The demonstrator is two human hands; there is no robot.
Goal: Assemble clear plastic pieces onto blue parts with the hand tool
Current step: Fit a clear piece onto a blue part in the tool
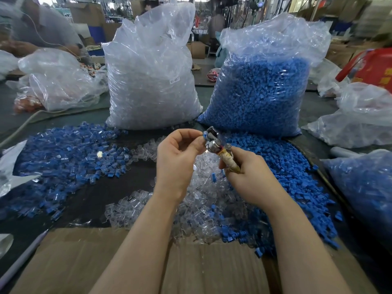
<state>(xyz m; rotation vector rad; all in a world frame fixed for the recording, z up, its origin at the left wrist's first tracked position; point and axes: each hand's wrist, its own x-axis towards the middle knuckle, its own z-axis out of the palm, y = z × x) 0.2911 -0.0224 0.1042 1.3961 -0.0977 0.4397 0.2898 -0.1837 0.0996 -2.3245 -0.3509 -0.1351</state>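
Both hands raised over my table (131, 179), left hand (176, 160) pinching a blue part (205, 135) at the metal tool head, right hand (248, 177) gripping the hand tool (220, 149) by its taped handle, loose clear pieces (203, 200) lying below.

Dark worktable (118, 187), cardboard boxes (198, 49) behind, cluttered bright factory hall, standing fan (259, 2)

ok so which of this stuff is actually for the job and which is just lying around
In use: hand tool, blue part, clear pieces, blue pile, clear bag, blue bag.
Lying about: cardboard, red box, orange bag.
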